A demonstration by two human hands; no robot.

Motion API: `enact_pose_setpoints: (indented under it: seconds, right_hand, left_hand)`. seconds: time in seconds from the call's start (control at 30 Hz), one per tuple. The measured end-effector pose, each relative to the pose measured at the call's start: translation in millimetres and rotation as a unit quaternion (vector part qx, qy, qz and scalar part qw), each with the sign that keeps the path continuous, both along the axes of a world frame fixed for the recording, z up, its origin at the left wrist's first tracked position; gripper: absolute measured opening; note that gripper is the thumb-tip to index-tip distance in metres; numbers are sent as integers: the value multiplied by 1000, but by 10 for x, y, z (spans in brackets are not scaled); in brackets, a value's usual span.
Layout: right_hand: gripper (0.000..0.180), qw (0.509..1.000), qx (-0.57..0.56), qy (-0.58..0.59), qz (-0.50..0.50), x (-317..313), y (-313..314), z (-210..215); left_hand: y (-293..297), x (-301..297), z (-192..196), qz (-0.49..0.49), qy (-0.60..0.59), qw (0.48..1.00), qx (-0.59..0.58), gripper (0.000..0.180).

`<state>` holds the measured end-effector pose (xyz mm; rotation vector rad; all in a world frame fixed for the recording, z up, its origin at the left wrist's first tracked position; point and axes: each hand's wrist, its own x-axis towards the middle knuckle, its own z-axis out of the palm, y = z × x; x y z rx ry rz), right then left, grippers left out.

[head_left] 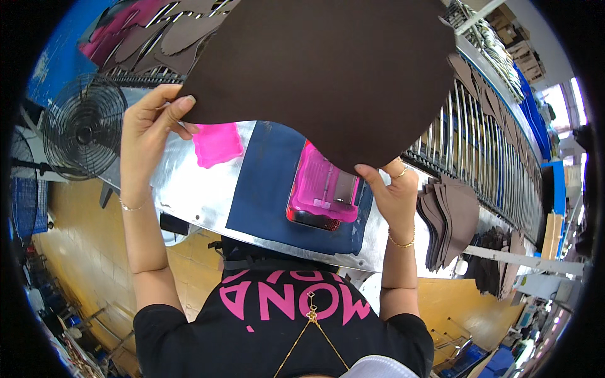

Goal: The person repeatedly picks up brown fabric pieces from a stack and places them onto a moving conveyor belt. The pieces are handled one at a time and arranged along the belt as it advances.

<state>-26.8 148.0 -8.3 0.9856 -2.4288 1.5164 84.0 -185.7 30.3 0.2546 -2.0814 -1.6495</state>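
Observation:
A large dark brown sheet with curved edges point(328, 69), perhaps leather, is held up over the workbench between my hands. My left hand point(150, 123) pinches its left corner between thumb and fingers. Its lower right edge is gripped by my right hand point(396, 195), thumb on the near side. Beneath lies a dark blue mat point(261, 189) on the shiny metal bench point(183, 201). On the mat sits a bright pink tray-like piece point(309, 189) with a dark, red-edged object under it; the sheet hides its far part. A smaller pink square piece point(218, 145) rests left of the mat.
Several brown cut pieces point(450, 220) are stacked to the right. Beyond them runs a slatted metal rack point(479, 138) with more brown pieces on it. A black fan point(83, 133) stands at the left. More cut pieces point(179, 34) lie at the far left.

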Motion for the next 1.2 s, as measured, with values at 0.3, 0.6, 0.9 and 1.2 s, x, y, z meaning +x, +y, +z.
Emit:
enact_pose_setpoints:
  seconds: [0.3,0.6,0.9,1.2]
  right_hand:
    - [12,997,65,41,-31,125,169,-137]
    - [14,983,81,28,-163,324,1111,-659]
    - [11,963,25,-38,-264,587,2343,-566]
    - [24,929,64,27,-364,415,2000,560]
  left_hand:
    - [154,152,-88,9,-52,998,-21,12]
    - [811,-301,-369,-187,-130,966,-119,9]
    - [1435,-676,-391,-312,35,897,-311,11]
    - [1511,-1099,-291,-313,99,919,-217,15]
